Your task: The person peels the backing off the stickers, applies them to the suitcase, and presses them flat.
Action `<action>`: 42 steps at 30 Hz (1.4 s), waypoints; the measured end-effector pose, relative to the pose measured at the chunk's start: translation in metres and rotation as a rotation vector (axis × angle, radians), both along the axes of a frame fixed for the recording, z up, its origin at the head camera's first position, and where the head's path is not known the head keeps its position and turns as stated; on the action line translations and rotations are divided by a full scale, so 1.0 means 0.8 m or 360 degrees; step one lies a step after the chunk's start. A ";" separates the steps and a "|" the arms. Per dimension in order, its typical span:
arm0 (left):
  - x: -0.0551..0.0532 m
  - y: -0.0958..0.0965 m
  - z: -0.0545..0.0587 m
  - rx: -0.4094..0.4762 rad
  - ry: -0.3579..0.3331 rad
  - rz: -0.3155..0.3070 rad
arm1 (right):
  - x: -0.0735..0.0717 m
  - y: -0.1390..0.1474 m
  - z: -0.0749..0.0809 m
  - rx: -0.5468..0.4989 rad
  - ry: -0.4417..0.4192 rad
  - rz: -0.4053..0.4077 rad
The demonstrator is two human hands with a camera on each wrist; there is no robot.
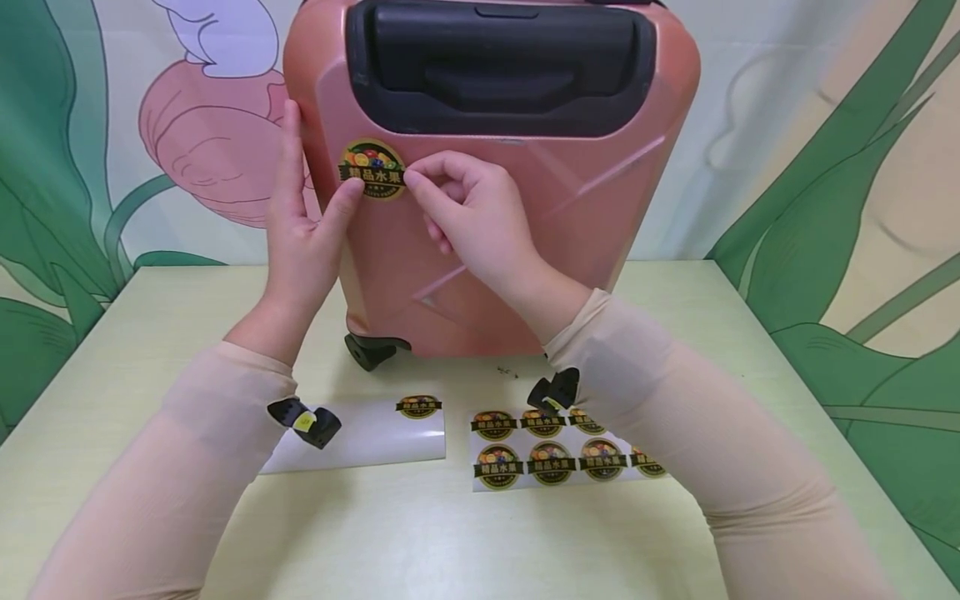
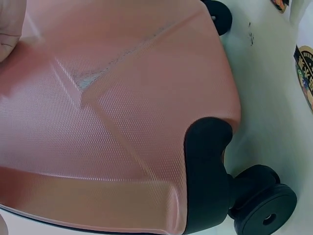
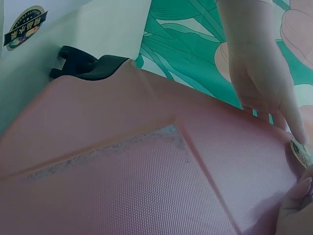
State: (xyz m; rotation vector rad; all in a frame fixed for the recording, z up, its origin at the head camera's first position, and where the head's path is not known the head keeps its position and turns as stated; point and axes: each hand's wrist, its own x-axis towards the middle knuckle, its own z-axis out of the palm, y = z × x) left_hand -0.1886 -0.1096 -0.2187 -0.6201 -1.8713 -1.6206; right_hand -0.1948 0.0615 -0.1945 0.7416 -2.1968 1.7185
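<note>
A round fruit-label sticker (image 1: 372, 160), black and gold with colourful fruit on top, is at the upper left of a pink suitcase (image 1: 487, 317) standing on the table. My left hand (image 1: 303, 229) rests along the suitcase's left side with its fingers straight, and its thumb touches the sticker's lower left. The thumb and index finger of my right hand (image 1: 483, 212) pinch the sticker's right edge. At the right border of the right wrist view the sticker (image 3: 300, 152) shows between both hands. How much of its back touches the shell cannot be seen.
A mostly bare white backing sheet (image 1: 360, 442) with one sticker (image 1: 418, 407) lies in front of the suitcase. To its right is a sheet of several stickers (image 1: 551, 462), partly hidden by the right sleeve. The suitcase has a black handle recess (image 1: 502, 67) and black wheels (image 1: 371, 352).
</note>
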 end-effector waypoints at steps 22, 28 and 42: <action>-0.003 0.004 0.001 0.0045 0.0020 0.0076 | 0.004 -0.005 -0.001 -0.0018 0.0022 -0.0070; -0.005 0.006 -0.001 0.0073 0.0031 0.0093 | 0.005 -0.006 0.000 0.0022 0.0059 -0.0090; -0.004 0.003 0.000 0.0091 0.0020 0.0083 | 0.008 0.000 0.010 0.0437 0.0368 -0.0362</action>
